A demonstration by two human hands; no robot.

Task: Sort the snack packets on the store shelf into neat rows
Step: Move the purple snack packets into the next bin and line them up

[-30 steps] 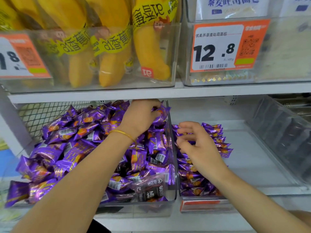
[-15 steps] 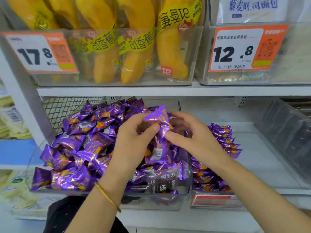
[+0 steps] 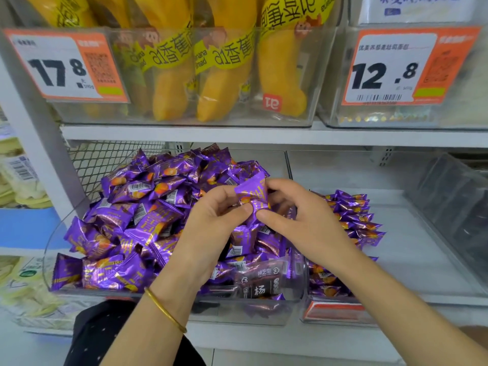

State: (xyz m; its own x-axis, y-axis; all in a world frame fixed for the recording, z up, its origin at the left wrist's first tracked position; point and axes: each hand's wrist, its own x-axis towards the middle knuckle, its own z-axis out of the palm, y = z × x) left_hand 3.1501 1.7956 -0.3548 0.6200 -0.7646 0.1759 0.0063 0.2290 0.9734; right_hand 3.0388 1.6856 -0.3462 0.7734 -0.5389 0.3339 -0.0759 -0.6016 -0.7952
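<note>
Nearest, a gold bangle rings the left wrist. Just beyond, the left hand and right hand meet, each pinching the same purple packet between thumb and fingertips, so it is held up between them. It looks light, with slick, crinkly foil and a soft fill; the crimped ends should give a surer grip than the smooth belly. Below and left of the hands, a loose heap fills a clear bin. Right of the right hand stands a tidy row, probably where this packet belongs.
</note>
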